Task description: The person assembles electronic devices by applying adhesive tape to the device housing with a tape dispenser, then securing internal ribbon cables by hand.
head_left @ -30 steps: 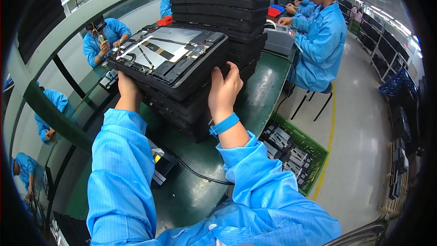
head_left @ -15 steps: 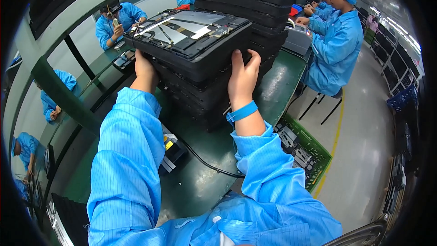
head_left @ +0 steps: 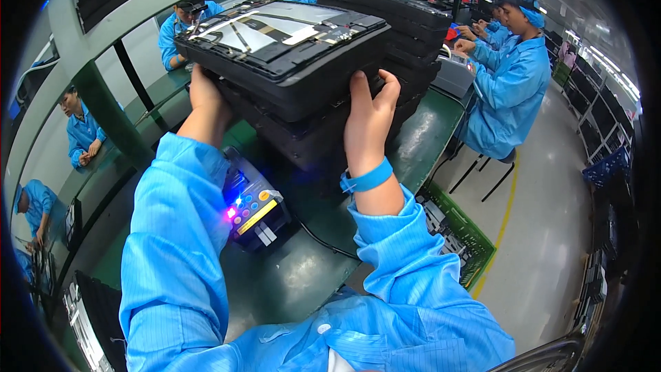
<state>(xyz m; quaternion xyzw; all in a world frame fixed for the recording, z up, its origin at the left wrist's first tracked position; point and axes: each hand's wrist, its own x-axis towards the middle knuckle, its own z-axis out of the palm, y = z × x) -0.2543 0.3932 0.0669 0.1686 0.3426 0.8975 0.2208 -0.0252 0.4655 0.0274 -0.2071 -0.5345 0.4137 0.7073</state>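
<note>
My left hand (head_left: 206, 100) and my right hand (head_left: 370, 117) grip opposite sides of a black foam tray (head_left: 323, 89). Its near left corner hides part of my left fingers. My right thumb presses on the tray's near side, with the fingers curled at its right edge. Lying face up in the tray is a flat, opened electronic device (head_left: 268, 31) with silver plates, ribbon cables and small boards. Below is a stack of similar black trays (head_left: 303, 141); whether the top tray touches it I cannot tell.
A control box with lit buttons (head_left: 258, 210) stands on the green bench (head_left: 310, 262) beside my left forearm, its cable running right. Taller black trays (head_left: 413, 24) rise behind. A green crate of parts (head_left: 482, 255) sits at the right. Co-workers (head_left: 506, 89) sit around, and a metal frame (head_left: 103, 103) stands left.
The tray and both hands have shifted slightly up in the picture, the left side further left. More of the control box shows, its lights now visible.
</note>
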